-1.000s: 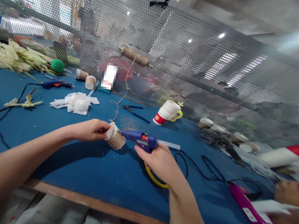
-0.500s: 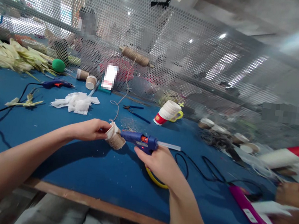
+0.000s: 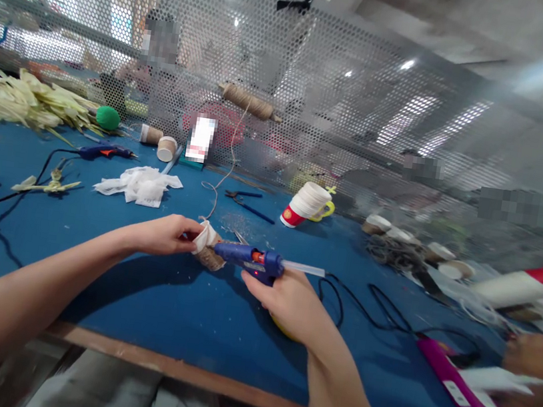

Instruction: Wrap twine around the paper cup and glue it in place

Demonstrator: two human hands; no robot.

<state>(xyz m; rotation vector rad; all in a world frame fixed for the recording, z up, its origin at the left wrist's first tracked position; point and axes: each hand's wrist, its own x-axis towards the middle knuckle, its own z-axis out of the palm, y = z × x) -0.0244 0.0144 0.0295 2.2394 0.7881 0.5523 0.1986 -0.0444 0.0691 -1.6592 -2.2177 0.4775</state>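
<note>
My left hand [image 3: 173, 233] grips the rim of a small paper cup [image 3: 206, 240], tilted on its side, its lower part covered in brown twine or coarse cloth. A blue glue gun [image 3: 253, 261] is in my right hand [image 3: 296, 298], its nozzle at the cup's side and a clear glue stick poking out behind. Twine [image 3: 231, 157] runs from the cup up to a wound spool [image 3: 249, 101] on the mesh. Scissors with a yellow handle [image 3: 283, 330] lie mostly hidden under my right hand.
Behind are pliers [image 3: 251, 205], stacked paper cups [image 3: 304, 205], white cloth [image 3: 140, 185] and a phone [image 3: 201, 138]. A second glue gun [image 3: 107, 151] lies left. At right are a purple power strip [image 3: 458, 381] and another person's hand [image 3: 538, 355]. Perforated mesh [image 3: 344, 119] stands along the back.
The glue gun has shifted slightly left, its nozzle now overlapping the cup more. The cup has turned a little, and my right hand covers more of the yellow scissors handle.
</note>
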